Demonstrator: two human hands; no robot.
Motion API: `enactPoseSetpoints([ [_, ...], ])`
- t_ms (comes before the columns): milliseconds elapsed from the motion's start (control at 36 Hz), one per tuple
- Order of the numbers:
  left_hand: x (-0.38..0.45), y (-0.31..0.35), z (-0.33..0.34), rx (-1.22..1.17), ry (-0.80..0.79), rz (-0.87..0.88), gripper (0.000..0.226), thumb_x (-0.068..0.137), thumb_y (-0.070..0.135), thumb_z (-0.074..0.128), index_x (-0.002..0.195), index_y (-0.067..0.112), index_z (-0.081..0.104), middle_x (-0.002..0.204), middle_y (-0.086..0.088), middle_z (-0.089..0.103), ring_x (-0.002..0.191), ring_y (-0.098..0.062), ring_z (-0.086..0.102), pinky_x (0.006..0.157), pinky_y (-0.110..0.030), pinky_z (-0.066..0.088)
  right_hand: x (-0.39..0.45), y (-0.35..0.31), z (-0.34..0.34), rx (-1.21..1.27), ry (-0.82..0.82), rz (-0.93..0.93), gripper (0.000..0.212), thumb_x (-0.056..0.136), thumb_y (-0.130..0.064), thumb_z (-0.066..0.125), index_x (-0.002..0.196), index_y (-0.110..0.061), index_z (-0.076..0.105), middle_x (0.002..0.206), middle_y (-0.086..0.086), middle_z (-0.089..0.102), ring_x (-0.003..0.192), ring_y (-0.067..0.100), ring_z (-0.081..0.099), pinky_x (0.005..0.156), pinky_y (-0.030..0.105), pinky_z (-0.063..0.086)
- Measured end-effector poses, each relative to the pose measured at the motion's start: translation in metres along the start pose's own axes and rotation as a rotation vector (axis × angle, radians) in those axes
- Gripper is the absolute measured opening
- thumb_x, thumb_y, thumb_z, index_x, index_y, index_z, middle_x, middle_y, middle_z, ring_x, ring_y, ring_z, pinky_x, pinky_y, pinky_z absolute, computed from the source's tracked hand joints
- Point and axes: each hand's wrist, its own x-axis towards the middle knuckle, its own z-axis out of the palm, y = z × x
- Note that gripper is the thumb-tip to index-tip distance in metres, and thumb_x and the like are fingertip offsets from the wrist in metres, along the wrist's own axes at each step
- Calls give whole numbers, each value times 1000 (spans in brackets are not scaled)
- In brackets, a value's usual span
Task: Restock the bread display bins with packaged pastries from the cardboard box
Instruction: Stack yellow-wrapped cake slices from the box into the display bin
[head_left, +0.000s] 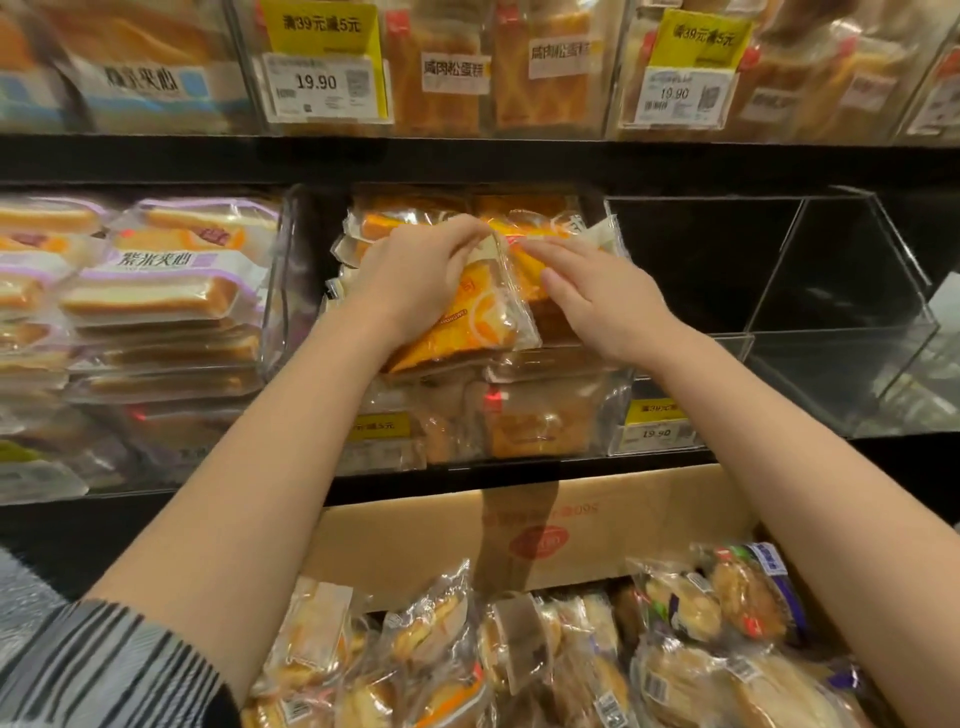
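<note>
Both arms reach up into the middle clear bin (291, 291): the left hand (415, 280) curls over an orange pastry packet (478, 322) atop the stack, while the right hand (597, 296) lies beside it, fingers straight on the wrapper. Price tags (324, 85) read 19.90. The adjoining right bin (779, 312) stands vacant; the cardboard box (597, 530) sits below.
</note>
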Motion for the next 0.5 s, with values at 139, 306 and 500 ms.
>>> enactPoseSetpoints([
  [139, 15, -10, -25, 68, 60, -26, 34, 102, 36, 37, 132, 39, 52, 120, 4, 61, 114, -20, 53, 87, -33, 35, 1, -2, 1, -36, 67, -17, 42, 103, -38, 33, 145, -35, 37, 147, -6, 42, 133, 16, 40, 103, 37, 38],
  [306, 22, -20, -10, 192, 7, -17, 29, 97, 27, 52, 121, 40, 62, 108, 0, 56, 102, -19, 48, 78, -30, 34, 0, -7, 7, -169, 138, 1, 40, 99, -42, 41, 138, -36, 48, 140, -1, 49, 132, 19, 38, 112, 41, 21],
  [500, 24, -13, 6, 179, 195, -45, 25, 98, 30, 50, 119, 28, 64, 113, 1, 60, 108, -19, 53, 76, -28, 30, -14, -12, 25, -226, 261, 54, 52, 96, -48, 32, 139, -26, 48, 145, 10, 45, 139, 28, 34, 116, 50, 14],
])
